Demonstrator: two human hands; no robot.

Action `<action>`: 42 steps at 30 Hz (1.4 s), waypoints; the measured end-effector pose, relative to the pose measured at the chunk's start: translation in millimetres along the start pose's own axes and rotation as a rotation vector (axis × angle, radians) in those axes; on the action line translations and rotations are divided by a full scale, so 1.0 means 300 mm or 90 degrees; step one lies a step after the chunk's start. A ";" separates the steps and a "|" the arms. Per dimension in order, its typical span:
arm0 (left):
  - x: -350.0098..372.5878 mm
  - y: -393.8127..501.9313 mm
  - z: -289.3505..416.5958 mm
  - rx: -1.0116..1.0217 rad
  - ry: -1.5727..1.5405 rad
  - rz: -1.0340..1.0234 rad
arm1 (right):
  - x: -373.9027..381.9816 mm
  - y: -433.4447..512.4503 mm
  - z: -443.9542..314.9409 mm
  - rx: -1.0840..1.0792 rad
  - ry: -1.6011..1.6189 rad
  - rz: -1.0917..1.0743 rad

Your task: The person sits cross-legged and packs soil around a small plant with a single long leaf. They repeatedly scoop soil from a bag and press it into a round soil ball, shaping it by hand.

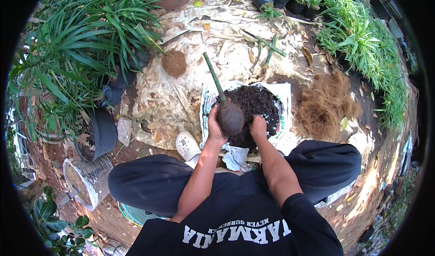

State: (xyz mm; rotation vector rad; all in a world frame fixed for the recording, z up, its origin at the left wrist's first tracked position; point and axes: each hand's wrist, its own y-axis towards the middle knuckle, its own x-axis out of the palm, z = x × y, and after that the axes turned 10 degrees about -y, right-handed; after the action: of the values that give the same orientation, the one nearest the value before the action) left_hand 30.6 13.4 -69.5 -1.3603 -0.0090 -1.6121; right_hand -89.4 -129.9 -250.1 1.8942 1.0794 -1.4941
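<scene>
My left hand (214, 128) cups the side of a brown, rounded coconut shell (230, 117). A straight green stem (214, 75) rises from its far end and leans left. The shell is tilted over a white woven sack (285, 96) with its mouth spread wide, which bears print. Dark, crumbly potting soil (253, 99) fills the sack. Down at the soil's right side is my right hand (259, 128), its fingers curled and their tips hidden, so whether it grips any soil does not show.
Loose coconut fibre (326, 103) is heaped right of the sack. A round fibre ball (174, 63) lies on the pale ground sheet (163, 103). Cut green stalks (268, 47) lie beyond. Potted leafy plants (85, 42) crowd the left, near a black pot (100, 133) and a tipped sack (88, 181).
</scene>
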 end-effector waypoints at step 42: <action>0.043 -0.070 0.017 0.188 0.226 -0.128 | -0.810 -0.118 -0.386 -0.038 0.441 0.030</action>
State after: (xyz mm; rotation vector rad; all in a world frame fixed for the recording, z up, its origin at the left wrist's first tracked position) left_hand 22.0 18.5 -46.3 -0.8573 -0.1696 -1.9176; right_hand -74.0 -87.9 17.7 2.4420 1.3234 -0.7607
